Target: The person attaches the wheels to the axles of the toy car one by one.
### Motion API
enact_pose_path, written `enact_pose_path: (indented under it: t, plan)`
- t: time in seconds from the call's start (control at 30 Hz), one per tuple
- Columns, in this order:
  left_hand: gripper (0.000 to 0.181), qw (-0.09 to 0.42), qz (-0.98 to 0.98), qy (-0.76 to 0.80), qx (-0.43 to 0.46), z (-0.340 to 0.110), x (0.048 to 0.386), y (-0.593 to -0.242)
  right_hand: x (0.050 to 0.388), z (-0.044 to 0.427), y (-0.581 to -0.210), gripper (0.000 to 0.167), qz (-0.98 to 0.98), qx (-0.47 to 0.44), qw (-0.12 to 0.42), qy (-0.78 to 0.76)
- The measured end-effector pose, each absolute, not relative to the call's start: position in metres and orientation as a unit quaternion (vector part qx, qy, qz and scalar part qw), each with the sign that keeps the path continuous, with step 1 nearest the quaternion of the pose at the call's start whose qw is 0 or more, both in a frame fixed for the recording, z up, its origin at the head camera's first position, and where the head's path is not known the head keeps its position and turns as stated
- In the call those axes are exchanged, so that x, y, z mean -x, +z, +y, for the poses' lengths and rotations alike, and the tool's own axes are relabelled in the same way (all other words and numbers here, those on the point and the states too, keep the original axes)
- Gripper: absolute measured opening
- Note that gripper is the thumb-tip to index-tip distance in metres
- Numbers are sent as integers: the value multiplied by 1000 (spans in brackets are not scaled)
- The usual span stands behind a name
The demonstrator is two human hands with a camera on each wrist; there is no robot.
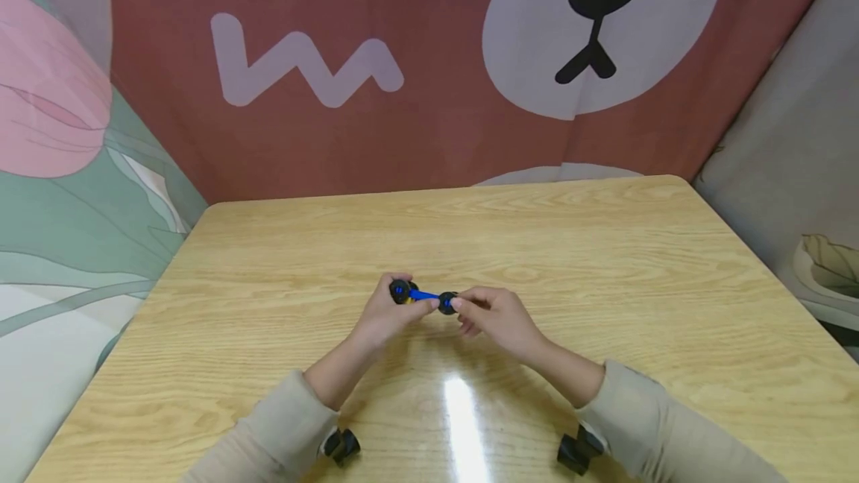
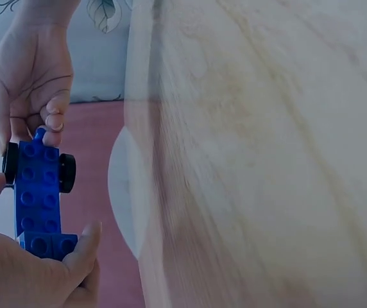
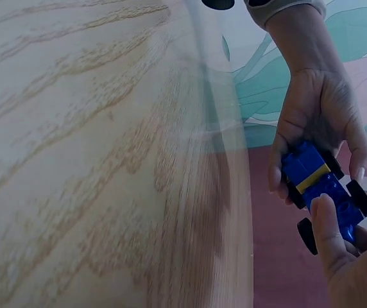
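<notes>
Held up between both hands over the table is a toy car (image 1: 424, 294) of blue building bricks with black wheels. My left hand (image 1: 385, 323) grips one end, its thumb along the car's side; in the left wrist view the studs of the blue brick chassis (image 2: 38, 186) show. At the other end, my right hand (image 1: 506, 323) pinches the car by a black wheel (image 1: 447, 303). A yellow strip (image 3: 313, 179) crosses the car's body in the right wrist view. Part of the car is hidden behind the fingers.
Under the hands lies a wood-grain table (image 1: 268, 267), with a bright light reflection near its front. A reddish printed cloth (image 1: 429, 140) hangs behind it. A patterned cloth (image 1: 60, 229) is on the left; a pale container (image 1: 828, 274) stands beyond the right edge.
</notes>
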State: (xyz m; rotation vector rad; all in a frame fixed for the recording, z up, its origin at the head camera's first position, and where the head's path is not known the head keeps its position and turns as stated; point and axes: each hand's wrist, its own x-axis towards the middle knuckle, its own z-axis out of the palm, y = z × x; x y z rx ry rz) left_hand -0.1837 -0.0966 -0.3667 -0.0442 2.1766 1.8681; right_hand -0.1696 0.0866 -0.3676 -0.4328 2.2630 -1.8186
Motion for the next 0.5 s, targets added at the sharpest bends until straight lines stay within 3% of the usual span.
enact_pose_path:
  t: [0.5]
  plan:
    - [55, 207, 696, 688, -11, -108, 187, -367, 171, 97, -375, 15, 809, 191, 75, -551]
